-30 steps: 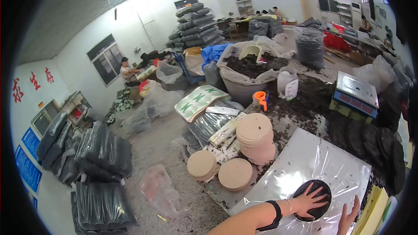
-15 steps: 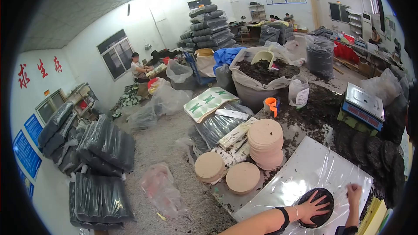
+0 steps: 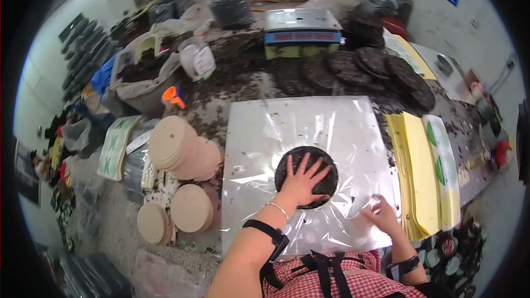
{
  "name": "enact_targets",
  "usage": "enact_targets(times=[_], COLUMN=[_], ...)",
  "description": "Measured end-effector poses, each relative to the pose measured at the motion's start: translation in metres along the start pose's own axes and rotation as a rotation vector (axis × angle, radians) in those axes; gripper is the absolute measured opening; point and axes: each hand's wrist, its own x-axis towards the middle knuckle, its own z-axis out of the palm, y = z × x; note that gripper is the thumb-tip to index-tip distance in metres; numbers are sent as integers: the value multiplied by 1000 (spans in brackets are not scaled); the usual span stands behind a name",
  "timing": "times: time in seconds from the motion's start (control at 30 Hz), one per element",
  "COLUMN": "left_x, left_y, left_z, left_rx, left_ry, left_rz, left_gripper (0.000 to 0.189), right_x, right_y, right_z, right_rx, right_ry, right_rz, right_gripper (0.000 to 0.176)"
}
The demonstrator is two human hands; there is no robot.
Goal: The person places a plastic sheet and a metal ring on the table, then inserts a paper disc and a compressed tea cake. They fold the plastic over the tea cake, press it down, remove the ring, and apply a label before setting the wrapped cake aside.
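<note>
My left hand point(image 3: 301, 181) lies with its fingers spread on a round dark disc point(image 3: 324, 193). The disc sits near the middle of a clear plastic sheet point(image 3: 259, 132) on a pale square surface. To the right, my right hand point(image 3: 382, 215) is at the sheet's lower right part, its fingers bent; the finger area is blurred, and whether it pinches the film cannot be made out.
Stacks of round beige discs point(image 3: 191, 208) stand on the left. Behind are a scale point(image 3: 302, 27), dark pressed discs point(image 3: 375, 63), an orange tape dispenser point(image 3: 174, 97) and a jar point(image 3: 196, 58). Yellow paper point(image 3: 418, 176) lies on the right. A sack point(image 3: 149, 85) holds dark loose material.
The view has swung right and down onto the work surface. My left hand is still spread on the dark disc. My right hand, formerly a raised fist, is now lower with looser fingers.
</note>
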Motion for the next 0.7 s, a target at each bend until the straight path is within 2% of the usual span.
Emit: enact_targets(times=[0.07,0.1,0.13,0.2,0.3,0.33,0.4,0.43,0.47,0.5,0.53,0.57,0.6,0.63,0.67,0.7], left_x=[1,1,1,-2,-2,-6,-16,-35,-63,-102,-140,-166,-187,-197,-201,-204], left_y=[1,1,1,2,-2,-2,-6,2,17,43,71,91,107,114,120,124], left_z=[-1,-1,-1,-6,0,-2,-18,-38,-66,-92,-105,-99,-89,-75,-58,-39], left_rx=[43,65,75,80,60,63,-131,-567,-1002,-1116,-1230,-1367,-1485,-1484,-1363,-1242], left_ry=[-40,-50,-48,-59,19,51,118,273,418,527,630,410,188,191,215,238], left_rz=[-30,-28,-26,-18,18,27,26,-32,-90,-96,-106,111,332,323,203,82], left_gripper=[95,95,95,95,96,92,80,70,61,54,47,46,44,44,47,50], right_x=[-14,-15,-26,-44,-69,-63,-46,-44,-45,-44,-42,-43,-41,-29,-17,-10], right_y=[-2,12,-2,-53,-27,-20,-5,2,-1,-9,-26,-38,-41,-41,-43,-47], right_z=[13,23,10,-37,-14,-5,5,18,32,41,49,58,71,87,100,109], right_rx=[257,331,342,542,589,598,596,122,-358,-350,-460,-571,-562,-580,-596,-589], right_ry=[-264,-397,-386,-367,-386,-389,-417,-353,-266,-276,-156,-33,-45,80,208,200], right_rz=[252,207,209,-128,-159,-213,-307,-649,-958,-951,-1052,-1149,-1141,-1124,-1108,-1118], right_gripper=[52,30,30,26,25,25,25,16,19,19,30,44,44,54,64,64])
